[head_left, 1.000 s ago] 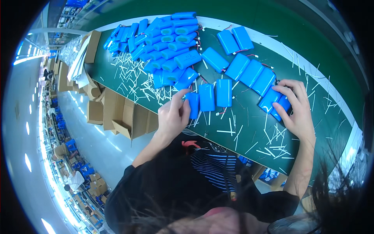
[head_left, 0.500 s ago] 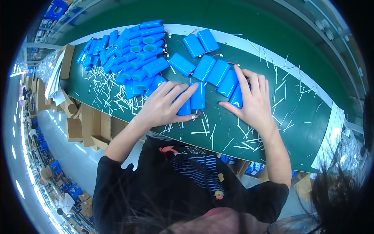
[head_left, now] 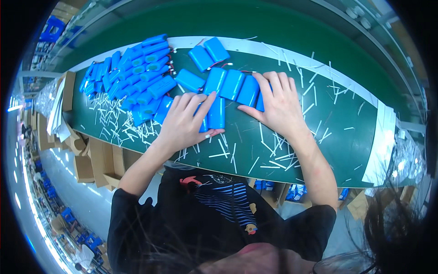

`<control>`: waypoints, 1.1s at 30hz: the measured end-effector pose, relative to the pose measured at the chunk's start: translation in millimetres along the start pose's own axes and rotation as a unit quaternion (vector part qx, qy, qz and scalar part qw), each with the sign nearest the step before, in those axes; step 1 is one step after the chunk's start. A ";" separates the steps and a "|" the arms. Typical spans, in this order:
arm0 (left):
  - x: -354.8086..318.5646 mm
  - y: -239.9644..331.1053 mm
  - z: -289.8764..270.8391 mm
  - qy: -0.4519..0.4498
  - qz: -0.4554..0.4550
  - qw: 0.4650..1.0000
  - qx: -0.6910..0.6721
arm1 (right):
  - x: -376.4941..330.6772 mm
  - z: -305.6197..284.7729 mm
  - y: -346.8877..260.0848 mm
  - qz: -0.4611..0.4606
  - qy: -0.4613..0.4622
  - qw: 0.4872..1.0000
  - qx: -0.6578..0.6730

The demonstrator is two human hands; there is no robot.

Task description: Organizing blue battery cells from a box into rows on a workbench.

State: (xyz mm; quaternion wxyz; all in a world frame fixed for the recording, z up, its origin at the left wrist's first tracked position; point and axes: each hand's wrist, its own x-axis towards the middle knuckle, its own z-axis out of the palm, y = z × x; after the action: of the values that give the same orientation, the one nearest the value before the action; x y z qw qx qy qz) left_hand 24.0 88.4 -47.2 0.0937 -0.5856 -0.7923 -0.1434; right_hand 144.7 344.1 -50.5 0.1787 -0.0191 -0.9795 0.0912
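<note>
Blue battery packs with thin leads and small white plugs lie on the green table. My left hand (head_left: pixel 182 119) is closed round two side-by-side packs near the table's front. Its index finger lies along the top of the right-hand pack (head_left: pixel 216 114), its thumb is at the lower end, and it mostly covers the other pack. My right hand (head_left: pixel 282 104) grips the right end of a slanting row, thumb and index finger on either side of the end pack (head_left: pixel 259 103), which is partly hidden. Beside it in the row is another pack (head_left: pixel 247 91), then a further pack (head_left: pixel 233 84).
A stacked heap of battery packs (head_left: pixel 137 75) fills the left part of the green table (head_left: pixel 337 150). Thin white strips (head_left: pixel 116 121) are scattered left and right. Two loose packs (head_left: pixel 200 58) lie at the back. Cardboard boxes (head_left: pixel 102 160) stand at the front left.
The whole view has turned slightly, so the table and packs appear farther left. Both hands stay at the same packs, with little visible movement against them.
</note>
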 end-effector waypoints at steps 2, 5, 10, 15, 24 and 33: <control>-0.4 -0.6 -1.2 -0.004 0.014 1.000 -0.010 | -3.8 -5.1 16.6 0.000 0.013 1.000 0.000; -3.8 -0.7 -7.3 -0.020 0.022 0.999 -0.020 | -8.0 -16.5 49.6 -0.030 0.050 0.998 0.023; 0.0 2.3 -7.7 -0.009 0.050 0.999 -0.009 | -20.8 -47.2 111.8 0.028 0.038 0.999 -0.003; 5.4 0.3 -7.2 -0.042 0.066 0.996 -0.050 | -25.3 -39.5 140.6 0.035 0.028 0.999 -0.011; 172.8 22.2 34.7 0.072 0.166 0.983 -0.041 | -19.5 -41.0 140.5 0.013 0.011 0.999 0.046; 218.7 27.6 87.8 0.015 0.213 0.977 -0.002 | -25.7 -42.1 138.6 0.026 0.024 0.999 -0.007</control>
State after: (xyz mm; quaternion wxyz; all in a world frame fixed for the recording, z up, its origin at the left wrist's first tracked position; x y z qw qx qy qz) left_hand -12.9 322.5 -57.3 0.1328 -0.7388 -0.6477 -0.1303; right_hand 184.3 485.7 -46.3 0.1996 -0.0482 -0.9747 0.0887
